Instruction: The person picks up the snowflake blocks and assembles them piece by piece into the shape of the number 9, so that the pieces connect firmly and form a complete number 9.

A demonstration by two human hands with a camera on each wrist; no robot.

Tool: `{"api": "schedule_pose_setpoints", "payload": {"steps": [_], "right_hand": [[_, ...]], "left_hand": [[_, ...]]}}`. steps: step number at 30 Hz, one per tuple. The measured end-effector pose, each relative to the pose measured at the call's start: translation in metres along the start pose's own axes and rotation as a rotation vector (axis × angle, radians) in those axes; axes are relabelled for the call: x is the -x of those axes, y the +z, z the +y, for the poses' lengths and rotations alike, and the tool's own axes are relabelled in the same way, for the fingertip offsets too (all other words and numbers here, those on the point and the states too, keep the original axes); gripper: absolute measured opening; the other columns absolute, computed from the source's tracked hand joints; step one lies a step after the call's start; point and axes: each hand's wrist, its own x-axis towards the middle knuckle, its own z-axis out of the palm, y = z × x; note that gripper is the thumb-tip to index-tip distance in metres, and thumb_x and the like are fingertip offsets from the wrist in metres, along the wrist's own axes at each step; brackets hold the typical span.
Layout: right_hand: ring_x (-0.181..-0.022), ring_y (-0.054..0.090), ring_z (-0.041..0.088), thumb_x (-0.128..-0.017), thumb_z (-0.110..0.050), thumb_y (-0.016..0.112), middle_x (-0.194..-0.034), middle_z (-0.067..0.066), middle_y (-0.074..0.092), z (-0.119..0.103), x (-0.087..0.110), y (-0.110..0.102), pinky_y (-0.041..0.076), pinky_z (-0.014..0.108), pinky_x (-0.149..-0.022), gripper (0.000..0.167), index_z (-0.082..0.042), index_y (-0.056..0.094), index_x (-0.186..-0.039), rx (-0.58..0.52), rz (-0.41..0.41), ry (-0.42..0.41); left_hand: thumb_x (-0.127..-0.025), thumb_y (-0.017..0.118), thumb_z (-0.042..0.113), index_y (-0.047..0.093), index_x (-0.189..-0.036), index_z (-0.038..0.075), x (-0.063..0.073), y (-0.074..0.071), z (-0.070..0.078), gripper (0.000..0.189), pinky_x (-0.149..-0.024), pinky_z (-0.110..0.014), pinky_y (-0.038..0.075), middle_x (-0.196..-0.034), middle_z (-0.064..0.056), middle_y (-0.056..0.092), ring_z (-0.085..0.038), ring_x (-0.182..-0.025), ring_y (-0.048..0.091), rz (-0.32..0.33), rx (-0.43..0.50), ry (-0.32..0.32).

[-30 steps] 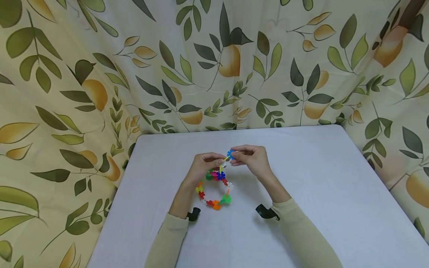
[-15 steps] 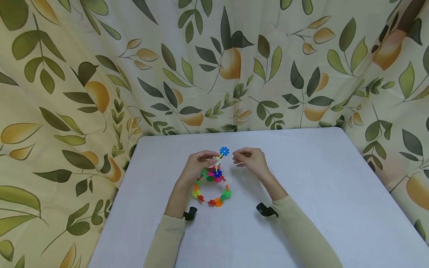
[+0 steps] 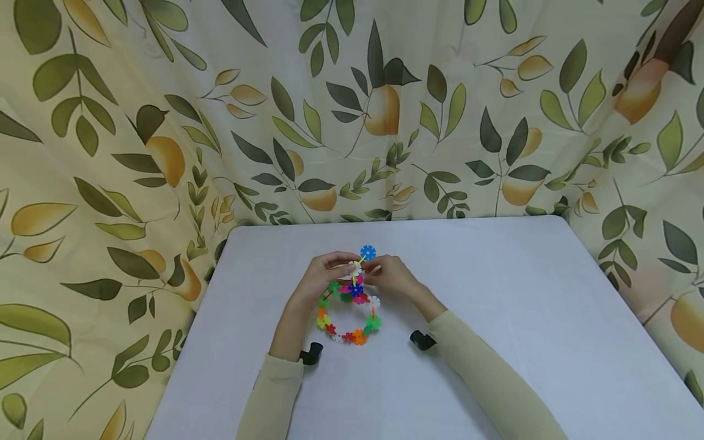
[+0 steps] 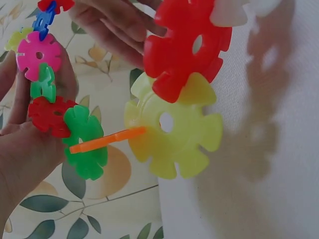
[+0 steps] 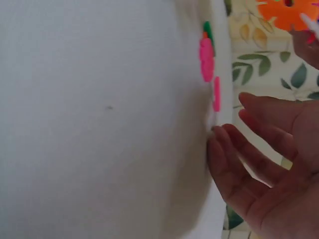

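A ring of colourful notched plastic discs slotted together (image 3: 359, 337) stands on the table in the head view. A short stem of discs rises from its far side, topped by a blue disc (image 3: 368, 252). My left hand (image 3: 316, 278) pinches this stem near a white disc (image 3: 355, 267). From the other side my right hand (image 3: 393, 274) reaches in close to the stem, its fingertips partly hidden. Bent fingers of the right hand (image 5: 264, 154) show apart from the thumb in the right wrist view, near pink discs (image 5: 206, 59). A yellow disc (image 4: 174, 127) looms large in the left wrist view.
The white-covered table (image 3: 495, 305) extends to both sides of the hands. Behind it and at its sides hangs a leaf-patterned curtain (image 3: 440, 171). Black wrist cameras (image 3: 422, 340) stick out under the sleeves.
My right hand lets go of the blue disc, draws back, then moves left and down to beside the stem. The left hand shifts slightly left with the stem in its grip.
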Motion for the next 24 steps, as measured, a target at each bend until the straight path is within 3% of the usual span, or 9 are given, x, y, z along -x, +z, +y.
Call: {"api": "schedule_pose_setpoints", "payload": {"steps": [3, 5, 8, 13, 16, 24], "right_hand": [[-0.088, 0.07, 0.019, -0.093, -0.01, 0.079, -0.105, 0.007, 0.075, 0.003, -0.003, 0.007, 0.061, 0.035, -0.078, 0.025, -0.006, 0.074, -0.118, 0.04, -0.059, -0.054], [-0.083, 0.068, 0.018, -0.092, -0.009, 0.078, -0.1, 0.006, 0.074, 0.003, -0.004, 0.009, 0.06, 0.034, -0.072, 0.02, -0.007, 0.074, -0.111, 0.06, -0.073, -0.081], [-0.079, 0.066, 0.017, -0.091, -0.011, 0.08, -0.101, 0.005, 0.072, 0.003, -0.004, 0.011, 0.059, 0.033, -0.069, 0.023, -0.008, 0.073, -0.113, 0.099, -0.069, -0.109], [-0.082, 0.065, 0.018, -0.092, -0.017, 0.081, -0.108, 0.007, 0.072, 0.002, -0.004, 0.014, 0.059, 0.035, -0.072, 0.033, -0.009, 0.07, -0.122, 0.163, -0.04, -0.122], [-0.08, 0.065, 0.018, -0.091, -0.016, 0.081, -0.103, 0.007, 0.071, 0.001, -0.004, 0.015, 0.058, 0.036, -0.071, 0.029, -0.007, 0.071, -0.116, 0.173, -0.018, -0.116], [-0.074, 0.066, 0.013, -0.094, -0.014, 0.077, -0.081, -0.001, 0.072, 0.008, -0.004, 0.01, 0.057, 0.033, -0.07, 0.006, -0.009, 0.077, -0.091, 0.17, 0.109, -0.117]], "left_hand": [[-0.1, 0.073, 0.022, 0.074, -0.125, 0.009, 0.001, 0.0, 0.0, 0.029, -0.097, -0.05, 0.058, -0.122, -0.01, 0.071, -0.025, -0.104, 0.069, -0.015, 0.004, -0.01], [-0.1, 0.073, 0.021, 0.073, -0.126, 0.007, 0.001, 0.0, 0.0, 0.03, -0.099, -0.054, 0.056, -0.121, -0.01, 0.071, -0.025, -0.104, 0.069, -0.028, 0.018, -0.011], [-0.099, 0.074, 0.018, 0.072, -0.126, 0.005, 0.001, 0.0, -0.001, 0.03, -0.104, -0.06, 0.05, -0.124, -0.009, 0.07, -0.025, -0.11, 0.068, -0.053, 0.028, -0.014], [-0.098, 0.075, 0.017, 0.071, -0.126, 0.003, 0.001, -0.002, -0.003, 0.031, -0.112, -0.066, 0.04, -0.13, -0.008, 0.068, -0.026, -0.125, 0.061, -0.096, 0.029, -0.021], [-0.1, 0.072, 0.015, 0.069, -0.127, 0.002, 0.0, -0.002, -0.004, 0.03, -0.112, -0.067, 0.038, -0.132, -0.01, 0.067, -0.027, -0.126, 0.06, -0.121, 0.049, -0.033], [-0.1, 0.07, 0.01, 0.068, -0.129, 0.001, 0.002, -0.003, -0.001, 0.03, -0.107, -0.06, 0.048, -0.132, -0.011, 0.067, -0.023, -0.117, 0.065, -0.149, 0.039, -0.044]]}}
